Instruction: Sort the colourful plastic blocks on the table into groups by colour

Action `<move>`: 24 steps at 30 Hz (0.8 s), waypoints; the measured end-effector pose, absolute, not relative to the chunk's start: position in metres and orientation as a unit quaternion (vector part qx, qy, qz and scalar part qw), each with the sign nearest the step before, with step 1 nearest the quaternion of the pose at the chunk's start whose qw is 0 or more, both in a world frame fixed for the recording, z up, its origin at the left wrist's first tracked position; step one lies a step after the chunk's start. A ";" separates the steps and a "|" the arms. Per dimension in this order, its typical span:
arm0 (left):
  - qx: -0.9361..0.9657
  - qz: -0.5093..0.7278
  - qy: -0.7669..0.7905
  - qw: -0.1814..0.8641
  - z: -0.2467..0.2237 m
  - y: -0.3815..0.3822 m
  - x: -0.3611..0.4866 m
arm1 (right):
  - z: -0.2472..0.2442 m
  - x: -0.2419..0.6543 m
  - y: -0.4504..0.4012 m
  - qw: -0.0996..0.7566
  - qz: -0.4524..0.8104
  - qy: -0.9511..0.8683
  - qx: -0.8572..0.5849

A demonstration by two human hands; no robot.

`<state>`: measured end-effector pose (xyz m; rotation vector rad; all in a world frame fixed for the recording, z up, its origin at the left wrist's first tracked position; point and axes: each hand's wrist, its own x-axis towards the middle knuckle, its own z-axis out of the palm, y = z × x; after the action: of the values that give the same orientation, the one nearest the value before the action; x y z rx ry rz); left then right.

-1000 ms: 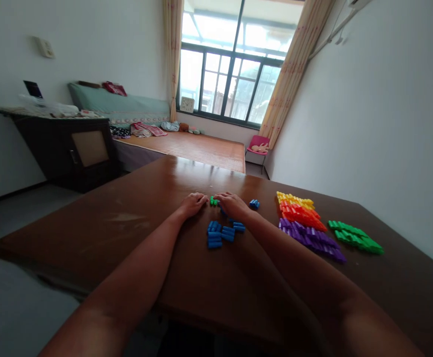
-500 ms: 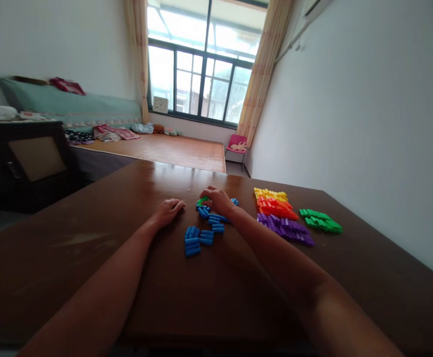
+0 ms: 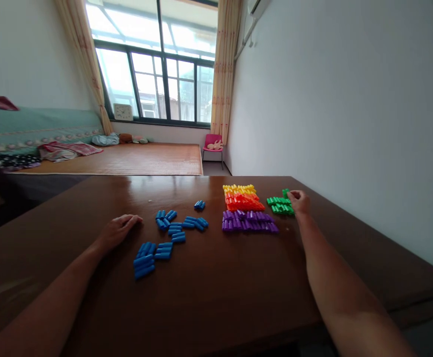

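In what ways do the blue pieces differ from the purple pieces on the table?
The blue pieces lie in several scattered small clusters, whereas the purple pieces are packed into one group. The blue pieces are nearer the left hand; the purple pieces are nearer the right hand. Both rest on the brown table.

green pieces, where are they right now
In the head view, the green pieces lie right of centre on the table, just right of the orange pieces and purple pieces, with the right hand at their right edge.
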<state>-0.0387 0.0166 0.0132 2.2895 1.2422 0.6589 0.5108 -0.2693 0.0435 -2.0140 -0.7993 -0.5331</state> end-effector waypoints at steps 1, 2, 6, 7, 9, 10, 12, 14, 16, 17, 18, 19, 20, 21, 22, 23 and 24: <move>0.830 0.235 0.453 0.225 0.013 0.018 -0.039 | 0.039 0.518 -0.279 0.440 -0.211 -0.311 -0.815; 0.830 0.233 0.455 0.224 0.012 0.019 -0.039 | 0.035 0.525 -0.287 0.440 -0.205 -0.302 -0.820; 0.832 0.233 0.457 0.210 0.009 0.023 -0.040 | 0.021 0.544 -0.301 0.431 -0.179 -0.271 -0.842; 0.833 0.231 0.457 0.208 0.009 0.024 -0.041 | 0.018 0.548 -0.302 0.423 -0.172 -0.262 -0.850; 0.836 0.229 0.454 0.206 0.008 0.024 -0.041 | 0.013 0.554 -0.300 0.389 -0.162 -0.238 -0.875; 0.837 0.230 0.452 0.206 0.008 0.024 -0.041 | 0.011 0.556 -0.299 0.367 -0.159 -0.225 -0.889; 0.838 0.236 0.447 0.205 0.009 0.021 -0.040 | 0.005 0.558 -0.298 0.329 -0.160 -0.206 -0.908; 0.839 0.245 0.441 0.203 0.011 0.017 -0.040 | 0.000 0.560 -0.299 0.318 -0.180 -0.205 -0.908; 0.842 0.254 0.431 0.201 0.012 0.014 -0.039 | -0.002 0.562 -0.298 0.329 -0.227 -0.221 -0.890; 0.844 0.255 0.426 0.202 0.012 0.013 -0.039 | -0.001 0.562 -0.297 0.339 -0.257 -0.233 -0.874; 0.846 0.255 0.423 0.203 0.012 0.012 -0.039 | 0.002 0.561 -0.294 0.350 -0.287 -0.248 -0.856; 0.846 0.255 0.421 0.204 0.012 0.012 -0.039 | 0.006 0.557 -0.290 0.361 -0.313 -0.267 -0.837; 0.847 0.255 0.420 0.204 0.011 0.012 -0.039 | 0.013 0.550 -0.284 0.371 -0.331 -0.289 -0.818; 0.848 0.254 0.419 0.203 0.010 0.013 -0.039 | 0.020 0.539 -0.276 0.378 -0.341 -0.315 -0.801; 0.849 0.253 0.420 0.199 0.009 0.013 -0.039 | 0.028 0.523 -0.268 0.383 -0.341 -0.344 -0.786; 0.850 0.251 0.419 0.195 0.008 0.013 -0.039 | 0.037 0.502 -0.258 0.384 -0.330 -0.382 -0.773; 0.853 0.251 0.417 0.189 0.006 0.014 -0.039 | 0.044 0.477 -0.248 0.382 -0.308 -0.426 -0.760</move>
<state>-0.0386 0.0136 0.0064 2.3982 1.1712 0.7061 0.4771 -0.2481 0.0441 -1.9381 -1.0866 -0.7862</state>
